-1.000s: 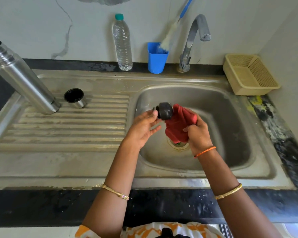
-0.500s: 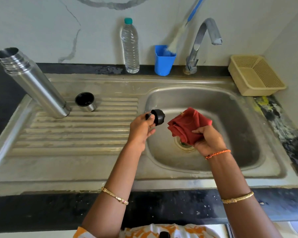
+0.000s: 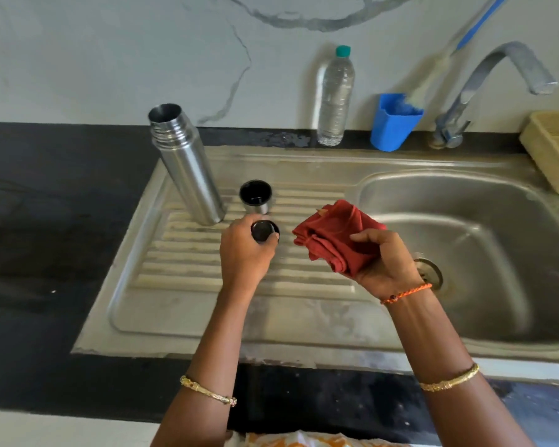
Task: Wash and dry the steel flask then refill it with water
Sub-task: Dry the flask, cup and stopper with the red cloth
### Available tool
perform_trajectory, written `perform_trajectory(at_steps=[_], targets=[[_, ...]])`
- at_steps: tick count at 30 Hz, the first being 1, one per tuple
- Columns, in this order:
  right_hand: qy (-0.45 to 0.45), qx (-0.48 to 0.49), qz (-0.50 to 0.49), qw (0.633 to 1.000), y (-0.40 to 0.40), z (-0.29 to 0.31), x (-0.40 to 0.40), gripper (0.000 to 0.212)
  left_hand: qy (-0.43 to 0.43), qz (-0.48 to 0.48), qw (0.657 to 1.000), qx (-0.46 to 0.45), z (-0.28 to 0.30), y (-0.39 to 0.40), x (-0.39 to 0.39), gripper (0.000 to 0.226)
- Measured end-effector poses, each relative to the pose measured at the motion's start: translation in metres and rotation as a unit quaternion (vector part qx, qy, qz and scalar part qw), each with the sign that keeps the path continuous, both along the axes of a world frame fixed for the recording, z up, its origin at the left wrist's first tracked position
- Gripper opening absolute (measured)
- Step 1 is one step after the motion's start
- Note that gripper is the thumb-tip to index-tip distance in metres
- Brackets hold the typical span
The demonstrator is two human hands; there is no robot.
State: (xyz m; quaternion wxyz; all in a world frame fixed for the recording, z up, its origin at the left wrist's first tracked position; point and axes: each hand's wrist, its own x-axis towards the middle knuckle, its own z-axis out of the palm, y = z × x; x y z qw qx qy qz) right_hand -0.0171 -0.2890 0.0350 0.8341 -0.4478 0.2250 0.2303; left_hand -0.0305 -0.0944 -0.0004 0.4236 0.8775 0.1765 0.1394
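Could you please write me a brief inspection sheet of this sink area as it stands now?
Surface: steel drainboard beside the sink basin, set in a dark counter.
Job's things: steel flask upright and open on the drainboard; cup lid next to it, mouth up; black stopper; red cloth.
Clutter: water bottle, blue cup holding a brush, beige basket.
Hands: left hand holds the stopper over the drainboard; right hand grips the cloth.
Cables: nothing seen.
Surroundings: tap, not running; marbled wall.
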Motion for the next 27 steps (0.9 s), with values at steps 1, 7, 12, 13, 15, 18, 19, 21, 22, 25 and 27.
perform_trajectory(at_steps=[1,7,12,13,15,18,19,21,22,25,27], targets=[[-0.002,0.007,0.004,1.000,0.011,0.000,0.000,0.040,0.007,-0.007,1.000,0.012,-0.002,0.011,-0.001,0.033],[0.011,0.020,0.024,0.999,0.059,-0.011,-0.004,0.041,0.030,-0.054,0.997,0.056,-0.014,0.051,0.000,0.025],[0.016,0.022,0.034,0.999,0.072,-0.018,-0.001,0.047,0.037,-0.056,0.997,0.047,-0.022,0.066,0.002,0.026],[0.019,0.026,0.035,0.999,0.074,-0.017,-0.001,0.046,0.036,-0.059,0.996,0.049,-0.024,0.067,0.001,0.026],[0.026,0.047,0.031,0.998,0.076,-0.016,-0.002,0.046,0.033,-0.064,0.996,0.057,-0.028,0.068,0.000,0.028],[0.046,0.080,0.014,0.996,0.075,-0.014,-0.003,0.049,0.032,-0.055,0.996,0.068,-0.030,0.066,-0.001,0.034],[0.049,0.090,0.012,0.995,0.074,-0.013,-0.004,0.050,0.034,-0.046,0.995,0.079,-0.030,0.065,-0.002,0.040],[0.044,0.091,0.011,0.995,0.070,-0.013,-0.004,0.048,0.041,-0.011,0.993,0.108,-0.025,0.057,-0.005,0.052],[0.038,0.081,0.006,0.996,0.068,-0.013,-0.004,0.045,0.033,0.009,0.992,0.123,-0.022,0.051,-0.007,0.053],[0.012,0.033,-0.010,0.999,0.058,-0.018,-0.005,0.038,0.002,0.058,0.986,0.159,-0.013,0.036,-0.009,0.044],[-0.003,0.014,-0.009,1.000,0.048,-0.023,-0.006,0.030,0.014,0.075,0.983,0.166,-0.009,0.030,-0.006,0.039]])
